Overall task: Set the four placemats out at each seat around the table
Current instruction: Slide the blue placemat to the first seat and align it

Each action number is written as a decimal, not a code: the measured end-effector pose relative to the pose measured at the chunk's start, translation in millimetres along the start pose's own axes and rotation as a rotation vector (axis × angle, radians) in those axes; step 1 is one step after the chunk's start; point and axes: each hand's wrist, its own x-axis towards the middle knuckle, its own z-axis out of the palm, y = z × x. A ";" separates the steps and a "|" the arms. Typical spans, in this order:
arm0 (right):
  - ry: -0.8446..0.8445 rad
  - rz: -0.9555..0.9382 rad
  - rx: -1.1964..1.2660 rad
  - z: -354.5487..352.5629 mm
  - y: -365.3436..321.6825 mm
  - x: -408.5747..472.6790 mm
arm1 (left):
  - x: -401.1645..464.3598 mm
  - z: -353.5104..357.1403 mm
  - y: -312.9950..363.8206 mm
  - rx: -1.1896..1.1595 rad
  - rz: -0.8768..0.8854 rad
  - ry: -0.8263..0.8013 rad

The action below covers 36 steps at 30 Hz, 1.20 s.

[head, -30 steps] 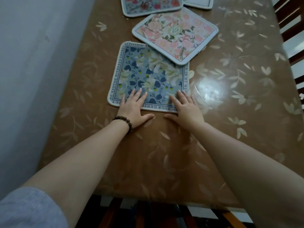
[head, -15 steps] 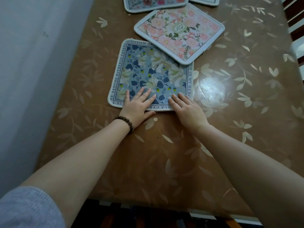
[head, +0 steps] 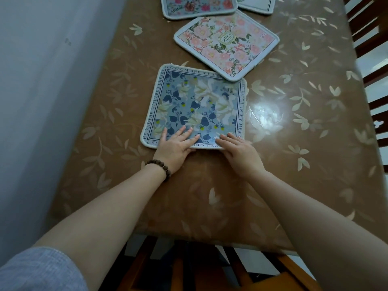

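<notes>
A blue floral placemat (head: 195,106) with a lettered border lies flat on the brown table (head: 210,196). My left hand (head: 175,145) and my right hand (head: 239,152) press flat on its near edge, fingers spread. A pink floral placemat (head: 226,43) lies turned at an angle just beyond it, its corner overlapping the blue one's far right corner. Two more placemats sit at the top edge, cut off by the frame: a red-flowered one (head: 197,6) and a white one (head: 257,4).
A pale wall (head: 42,101) runs close along the table's left side. Dark wooden chair backs (head: 369,49) stand along the right side. A wooden chair (head: 189,267) sits under the near table edge below my arms.
The blue placemat has slid toward me under both hands, so it overlaps the pink one less than before. The pink placemat and the two far ones lie as they did.
</notes>
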 end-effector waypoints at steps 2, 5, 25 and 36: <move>-0.013 0.031 0.053 -0.2 -7.0 -21.8 | -19.6 1.5 5.0 -0.017 -0.001 -0.039; -0.057 0.041 0.059 1.3 -16.2 -57.4 | -51.8 4.5 13.1 -0.040 0.010 -0.091; -0.299 -0.002 0.037 16.6 -55.1 -149.9 | -174.8 9.5 25.7 0.106 -0.265 -0.335; -0.327 -0.077 -0.055 -19.3 1.9 -42.3 | -177.4 30.5 83.1 0.019 -0.864 -0.147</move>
